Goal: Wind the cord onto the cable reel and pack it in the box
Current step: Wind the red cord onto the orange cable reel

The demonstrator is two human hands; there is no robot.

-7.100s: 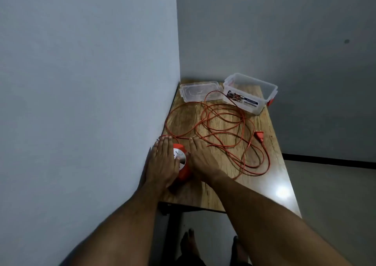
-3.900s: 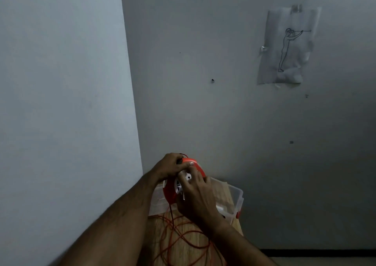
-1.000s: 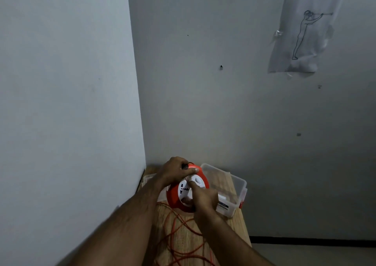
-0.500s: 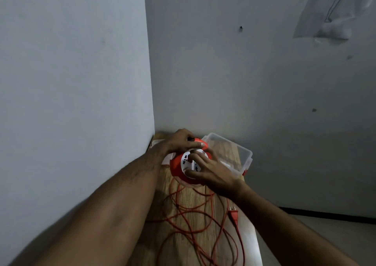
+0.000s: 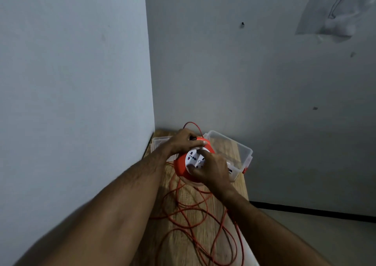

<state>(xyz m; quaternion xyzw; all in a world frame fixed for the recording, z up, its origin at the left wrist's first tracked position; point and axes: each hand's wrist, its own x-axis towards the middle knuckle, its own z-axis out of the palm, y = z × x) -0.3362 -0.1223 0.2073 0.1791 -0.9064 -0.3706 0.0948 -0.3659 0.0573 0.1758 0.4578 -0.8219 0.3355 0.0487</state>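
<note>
- Both hands grip the orange cable reel (image 5: 181, 167), which is held up above the far end of the wooden table (image 5: 184, 243), tilted so that its white socket face (image 5: 194, 160) looks back toward the camera.
- Curled over the reel's top edge, the left hand (image 5: 184, 141) has its fingers wrapped round the orange rim, with the thumb tip lying along the upper edge.
- On the reel's right side, the right hand (image 5: 213, 169) has its fingers bent onto the white socket face and its thumb pressed against the face's lower edge.
- From the reel the orange cord (image 5: 195, 217) hangs down and spreads in many loose, overlapping loops across the tabletop toward the near edge; 1 thin loop also arches up behind the left hand.
- Just behind and to the right of the reel stands the clear plastic box (image 5: 240, 154), open at the top, with a red latch on its right end and a printed label partly hidden by the right hand.
- A clear lid (image 5: 159, 143) lies flat on the table to the left of the box, in the corner against the wall, partly covered by the left wrist.
- The table stands in a corner of 2 pale grey walls; a crumpled paper sheet (image 5: 333, 11) with a line drawing hangs on the right-hand wall at the top right.
- A dark skirting strip runs along the foot of that wall, to the right of the table.
</note>
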